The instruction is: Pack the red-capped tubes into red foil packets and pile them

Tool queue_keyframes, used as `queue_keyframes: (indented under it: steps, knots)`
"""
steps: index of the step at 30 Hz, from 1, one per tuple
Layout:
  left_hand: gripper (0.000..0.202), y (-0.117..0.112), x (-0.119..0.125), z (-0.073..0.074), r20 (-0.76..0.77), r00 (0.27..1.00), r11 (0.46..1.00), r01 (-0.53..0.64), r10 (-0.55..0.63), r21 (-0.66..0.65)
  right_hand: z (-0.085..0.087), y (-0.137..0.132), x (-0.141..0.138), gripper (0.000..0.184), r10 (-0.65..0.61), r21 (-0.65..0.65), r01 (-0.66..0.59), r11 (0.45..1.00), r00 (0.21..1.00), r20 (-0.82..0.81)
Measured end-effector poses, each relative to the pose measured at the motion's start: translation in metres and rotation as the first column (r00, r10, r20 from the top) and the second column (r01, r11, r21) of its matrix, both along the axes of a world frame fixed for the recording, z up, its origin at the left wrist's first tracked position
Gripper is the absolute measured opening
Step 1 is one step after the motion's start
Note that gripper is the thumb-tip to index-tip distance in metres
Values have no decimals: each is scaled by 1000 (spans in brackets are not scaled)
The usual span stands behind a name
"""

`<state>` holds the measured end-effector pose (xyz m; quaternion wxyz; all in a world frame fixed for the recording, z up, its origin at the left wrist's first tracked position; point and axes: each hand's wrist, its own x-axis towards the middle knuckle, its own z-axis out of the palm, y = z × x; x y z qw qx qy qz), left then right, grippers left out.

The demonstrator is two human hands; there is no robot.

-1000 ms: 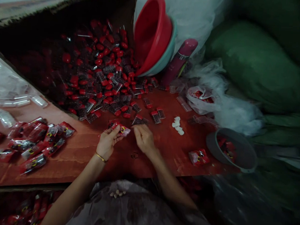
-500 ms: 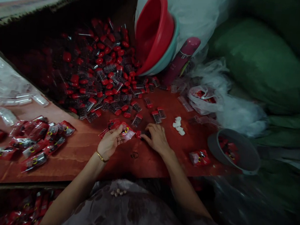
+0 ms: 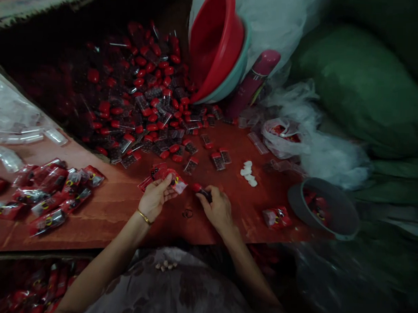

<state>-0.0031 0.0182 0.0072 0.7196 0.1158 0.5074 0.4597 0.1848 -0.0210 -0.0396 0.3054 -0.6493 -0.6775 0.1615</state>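
My left hand (image 3: 154,198) is closed, its thumb pressed on a red printed plastic packet (image 3: 176,180) with a clear end. More red packets (image 3: 159,170) lie just behind its fingers; whether they are in the grip I cannot tell. A little to the right, my right hand (image 3: 218,207) pinches a small dark container with a red cap (image 3: 204,191), the cap facing the packet. The two hands are apart. Beyond them, a heap of similar red-capped small containers (image 3: 152,108) spills from a cardboard box (image 3: 73,12) onto the red tabletop (image 3: 123,217).
Filled red packets (image 3: 55,191) lie in a pile at left. A red basin (image 3: 214,46) and pink flask (image 3: 255,80) stand at the back. White pieces (image 3: 249,173), a lone packet (image 3: 276,218) and a grey bowl (image 3: 317,226) are at right. Rubber bands (image 3: 187,213) lie between my arms.
My right hand has drawn back toward me, lifting the red-capped container off the table area beside the packet. My left hand has hardly moved.
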Motion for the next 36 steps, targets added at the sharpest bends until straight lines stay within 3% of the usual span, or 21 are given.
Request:
queue_keyframes:
  steps: [4,7,11,15,20,24,31,36]
  knots:
    - [37,0,-1,-3,4,1000,1000,13,-13,11,27,-15,-8,24,23,-138,-94,986,896,-444]
    - [37,-3,0,-2,-7,999,998,47,-47,36,45,-21,-16,20,42,-149,-151,977,825,-563]
    - [40,-6,-1,2,-32,998,995,58,-55,77,50,-21,-21,19,12,-194,-164,967,792,-610]
    - [40,-6,-3,6,-79,995,985,65,-53,162,45,-17,-23,22,15,-260,-256,931,738,-674]
    - [34,-7,-3,7,-93,994,972,74,-55,225,40,-12,-24,27,-22,-270,-247,931,698,-716]
    - [36,-11,2,2,-94,991,965,119,-99,233,39,-11,-27,24,-18,-231,-185,955,741,-671]
    - [25,-14,2,0,-306,931,902,295,-198,315,39,-10,-27,16,64,-137,-165,977,833,-549]
    - [25,-15,5,0,-255,947,913,272,-197,304,37,-9,-31,15,24,-86,-88,992,827,-562]
